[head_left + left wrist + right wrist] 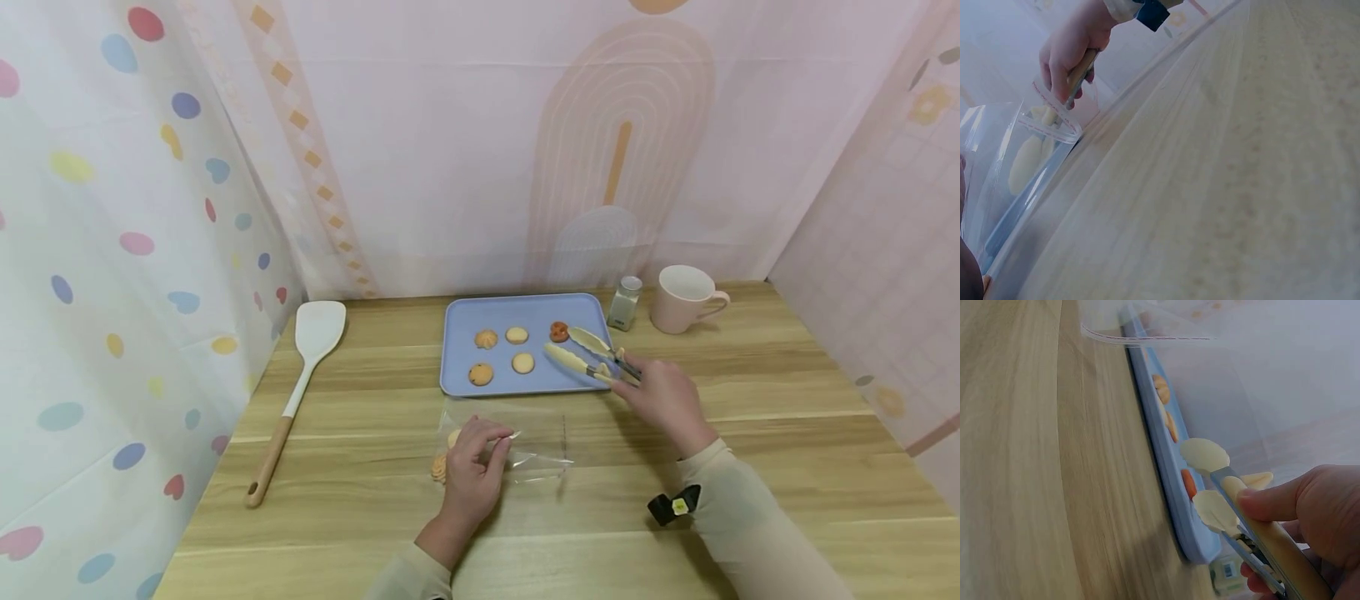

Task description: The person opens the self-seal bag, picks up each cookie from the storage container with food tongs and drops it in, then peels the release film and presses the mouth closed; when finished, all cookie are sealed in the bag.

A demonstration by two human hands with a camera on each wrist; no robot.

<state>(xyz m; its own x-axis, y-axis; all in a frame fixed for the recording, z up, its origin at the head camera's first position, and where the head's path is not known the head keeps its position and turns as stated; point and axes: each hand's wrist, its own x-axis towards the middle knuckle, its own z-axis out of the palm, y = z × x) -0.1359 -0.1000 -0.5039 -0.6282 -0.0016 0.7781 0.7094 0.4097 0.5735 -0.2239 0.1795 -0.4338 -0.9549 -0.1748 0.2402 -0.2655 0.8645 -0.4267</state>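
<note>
Table [570,550]: wood-grain.
Tray [547,307]: blue, flat on table.
Bag [542,447]: clear, nearer than tray, mouth gaping toward right.
Tongs [566,358]: tips apart over tray's right end.
Right hand [663,398]: gripping tongs.
Left hand [474,471]: pinching bag, fingers curled.
Cookies [481,374]: four on tray, some in bag's left end.
Pretzel [559,332]: on tray, just beside tongs' tips.

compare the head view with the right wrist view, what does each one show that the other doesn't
Only the head view: the white spatula, the pink mug and the left hand.

Only the right wrist view: no separate thing I can make out, but a close side-on look at the right hand, its thumb along the tongs.

Both: that hand and tongs, the blue tray, the reddish biscuit, the clear bag, the shaker and the wooden table.
</note>
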